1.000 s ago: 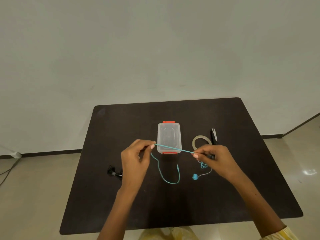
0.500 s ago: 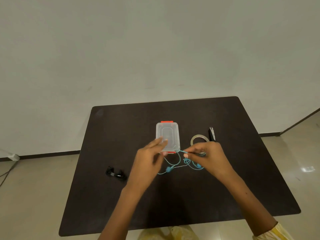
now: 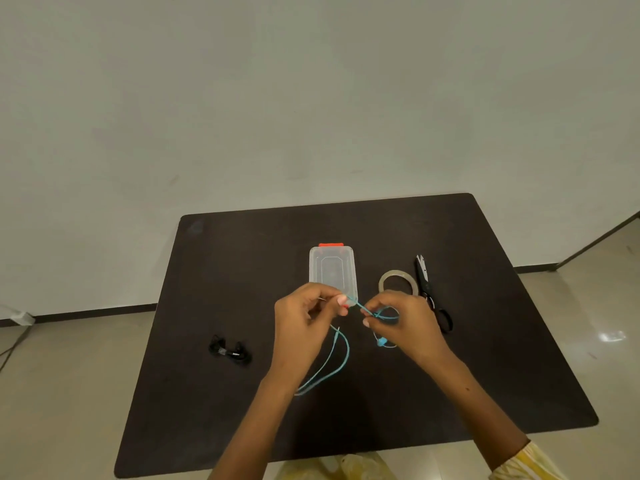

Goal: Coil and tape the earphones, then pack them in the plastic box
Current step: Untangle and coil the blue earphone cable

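Both hands are raised over the middle of the dark tabletop (image 3: 450,375), close together with a short taut run of the blue earphones (image 3: 341,362) cord strung between them. The left hand (image 3: 304,327) has its fingers curled inward, thumb and forefinger pinching the cord just in front of the near end of the plastic box (image 3: 333,271); from this hand a long doubled loop of cord hangs down and trails toward the near edge of the tabletop. The right hand (image 3: 405,323) also has curled fingers and pinches the cord at its fingertips, with a small loop of blue cord showing at the fingers and a blue earbud dangling just below it. The plastic box is clear, lies lengthwise toward the far edge at the centre of the tabletop with its lid on, and has an orange latch at its far end; its near end is partly hidden behind the left hand's fingertips. Just right of the box lies a roll of clear tape (image 3: 397,282), flat, its near rim covered by the right hand. Right of the tape lie black-handled scissors (image 3: 429,289), blades pointing to the far edge, handles partly behind the right hand. Toward the left edge of the tabletop, well apart from the hands, sits a small black bundle (image 3: 229,351) bearing a tiny pale mark too small to read. No other writing or brand can be read anywhere. A yellow sleeve (image 3: 526,462) shows at the right wrist.
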`<state>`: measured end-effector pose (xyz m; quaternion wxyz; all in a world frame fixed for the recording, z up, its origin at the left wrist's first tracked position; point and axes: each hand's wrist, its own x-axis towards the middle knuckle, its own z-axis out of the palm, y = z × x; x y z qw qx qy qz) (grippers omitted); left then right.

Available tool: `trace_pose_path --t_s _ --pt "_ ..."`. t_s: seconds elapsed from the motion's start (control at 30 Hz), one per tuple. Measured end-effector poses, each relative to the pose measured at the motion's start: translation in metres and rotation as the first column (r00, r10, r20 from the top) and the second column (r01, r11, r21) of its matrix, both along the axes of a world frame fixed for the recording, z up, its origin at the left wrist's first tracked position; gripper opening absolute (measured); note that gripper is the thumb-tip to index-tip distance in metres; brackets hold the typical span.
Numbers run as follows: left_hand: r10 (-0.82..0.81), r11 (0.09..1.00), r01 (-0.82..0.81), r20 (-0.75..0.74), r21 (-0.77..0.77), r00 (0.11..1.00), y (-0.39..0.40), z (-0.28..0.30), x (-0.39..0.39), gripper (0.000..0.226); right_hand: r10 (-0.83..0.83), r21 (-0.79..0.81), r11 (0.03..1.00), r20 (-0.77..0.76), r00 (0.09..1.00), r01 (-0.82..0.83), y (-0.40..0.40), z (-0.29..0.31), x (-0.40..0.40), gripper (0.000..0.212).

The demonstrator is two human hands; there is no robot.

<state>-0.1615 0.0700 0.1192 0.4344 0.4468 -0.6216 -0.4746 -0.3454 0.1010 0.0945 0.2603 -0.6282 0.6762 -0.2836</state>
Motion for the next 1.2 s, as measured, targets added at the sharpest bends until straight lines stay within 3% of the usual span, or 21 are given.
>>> trace_pose_path --t_s 0.17,0.27,0.43,0.63,0.83,1.1,1.2 --pt "0.021 0.998 -0.019 -0.040 0.057 0.999 -0.001 -0.005 0.002 0.011 -0.170 0.027 0.985 0.308 0.936 0.170 0.004 -0.009 -0.007 0.019" --pt "0.016 0.996 -0.014 -0.023 0.092 1.000 -0.004 -0.005 0.001 0.008 -0.178 -0.008 0.979 0.431 0.885 0.201 0.008 -0.012 -0.012 0.015" --pt "-0.064 0.990 0.060 0.027 0.131 0.998 -0.007 -0.004 0.000 0.006 -0.088 -0.017 0.995 0.289 0.953 0.097 0.006 0.000 -0.014 0.028" --pt "-0.177 0.982 0.168 0.119 0.081 0.977 -0.007 0.000 -0.002 0.006 0.113 -0.048 0.994 0.394 0.912 -0.103 -0.003 0.020 0.012 0.028" --pt "-0.046 0.998 0.052 0.182 -0.028 0.982 -0.013 0.004 0.015 0.005 0.075 -0.021 0.997 0.346 0.935 -0.073 -0.005 0.008 0.012 0.012" --pt "0.060 0.998 -0.060 0.185 -0.005 0.981 -0.010 -0.005 0.027 0.008 0.050 -0.064 0.997 0.235 0.971 -0.036 -0.003 0.006 0.009 0.016" --pt "0.075 0.997 -0.069 0.287 -0.033 0.955 -0.010 -0.005 0.029 0.010 0.023 -0.078 0.997 0.203 0.979 -0.007 -0.003 0.009 0.009 0.016"
